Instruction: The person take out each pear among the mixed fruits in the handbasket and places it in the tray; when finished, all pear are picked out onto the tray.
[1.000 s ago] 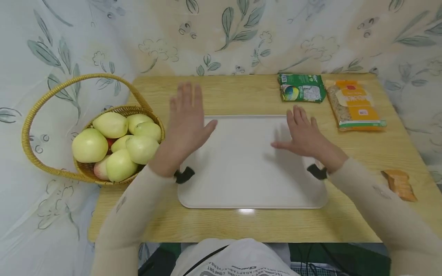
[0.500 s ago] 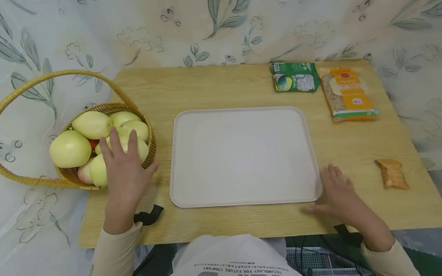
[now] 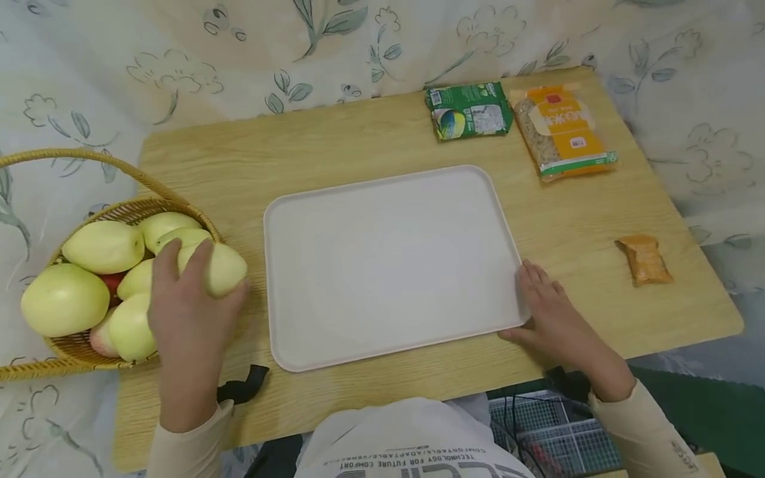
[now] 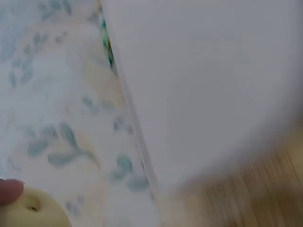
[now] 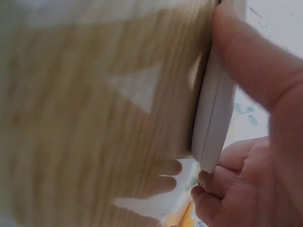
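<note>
My left hand (image 3: 190, 318) grips a pale yellow-green pear (image 3: 227, 271) at the right rim of the wicker basket (image 3: 128, 211). The fingers curve over its top, and the thumb is at its right side. In the left wrist view, part of the pear (image 4: 38, 213) with its stem hollow shows at the lower left, one fingertip on it. My right hand (image 3: 552, 322) holds the near right corner of the white tray (image 3: 382, 265), thumb along the front edge and fingers at the right edge. In the right wrist view, the tray's corner (image 5: 213, 118) sits between thumb and fingers.
Several more pale pears (image 3: 104, 245) fill the basket, with something red among them. At the back right lie a green packet (image 3: 469, 111) and an orange bag (image 3: 562, 133). A small brown packet (image 3: 645, 260) is on the right of the wooden table (image 3: 287, 146).
My hands have moved apart from above the tray: the left to the basket, where it has taken hold of a pear, the right to the tray's near right corner. The head view has turned.
</note>
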### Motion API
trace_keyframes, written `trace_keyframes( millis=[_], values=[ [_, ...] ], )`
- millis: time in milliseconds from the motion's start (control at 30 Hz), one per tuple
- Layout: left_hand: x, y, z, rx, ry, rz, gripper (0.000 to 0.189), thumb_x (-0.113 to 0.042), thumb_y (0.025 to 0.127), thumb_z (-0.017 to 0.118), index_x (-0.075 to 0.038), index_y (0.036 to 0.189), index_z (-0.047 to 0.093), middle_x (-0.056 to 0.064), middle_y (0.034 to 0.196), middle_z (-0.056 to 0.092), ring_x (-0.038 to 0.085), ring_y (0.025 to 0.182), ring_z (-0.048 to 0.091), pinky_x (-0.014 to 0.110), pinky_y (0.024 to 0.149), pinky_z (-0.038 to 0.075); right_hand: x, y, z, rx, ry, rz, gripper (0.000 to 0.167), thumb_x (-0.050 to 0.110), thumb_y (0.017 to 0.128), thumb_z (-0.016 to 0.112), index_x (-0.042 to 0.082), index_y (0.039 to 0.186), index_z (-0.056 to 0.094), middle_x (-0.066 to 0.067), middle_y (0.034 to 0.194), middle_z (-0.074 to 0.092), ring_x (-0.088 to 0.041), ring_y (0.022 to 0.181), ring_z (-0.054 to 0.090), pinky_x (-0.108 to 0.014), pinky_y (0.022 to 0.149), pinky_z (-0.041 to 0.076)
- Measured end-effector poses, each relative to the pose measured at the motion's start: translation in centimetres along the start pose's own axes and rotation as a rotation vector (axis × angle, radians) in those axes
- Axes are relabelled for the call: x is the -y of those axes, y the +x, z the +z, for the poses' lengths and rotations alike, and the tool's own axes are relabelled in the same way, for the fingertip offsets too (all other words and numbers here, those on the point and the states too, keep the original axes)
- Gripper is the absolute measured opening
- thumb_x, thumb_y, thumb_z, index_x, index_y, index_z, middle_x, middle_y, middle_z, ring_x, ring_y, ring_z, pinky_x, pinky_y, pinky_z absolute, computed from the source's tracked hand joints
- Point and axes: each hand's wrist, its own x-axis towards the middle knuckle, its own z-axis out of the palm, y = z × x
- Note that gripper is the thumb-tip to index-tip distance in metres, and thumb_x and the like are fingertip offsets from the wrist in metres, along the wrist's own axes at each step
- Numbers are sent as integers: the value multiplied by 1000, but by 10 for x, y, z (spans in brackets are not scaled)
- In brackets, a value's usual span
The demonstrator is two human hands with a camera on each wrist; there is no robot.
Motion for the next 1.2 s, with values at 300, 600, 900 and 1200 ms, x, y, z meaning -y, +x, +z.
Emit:
trace_keyframes(
  millis=[300,600,900,1200],
  values=[
    [-83,65,96,381,-184,245,65,-30,74,78,-14,134,57,16,143,44,40,119,52,55,93,47,-6,2,-3,6,82,-2,118,57,77,72,-5,152,4,-25,159,3,-41,147,5,-63,115,7],
    [-158,94,178,620,-226,364,70,-39,77,77,-18,139,52,14,144,45,32,126,49,46,101,44,-7,14,-2,4,120,-42,120,58,76,73,0,153,2,-21,160,6,-37,148,6,-61,116,4],
    [-195,85,223,730,-168,370,76,-38,77,79,-18,143,47,9,143,47,27,126,50,38,103,45,1,16,2,15,143,-56,119,56,77,73,-3,152,2,-24,159,7,-40,147,8,-65,114,6],
    [-206,84,206,784,-129,406,99,-47,77,78,-27,155,19,12,158,26,35,145,25,48,116,28,-8,-5,7,-20,174,7,118,55,78,72,0,153,-1,-20,161,3,-36,148,4,-63,115,1]
  ],
)
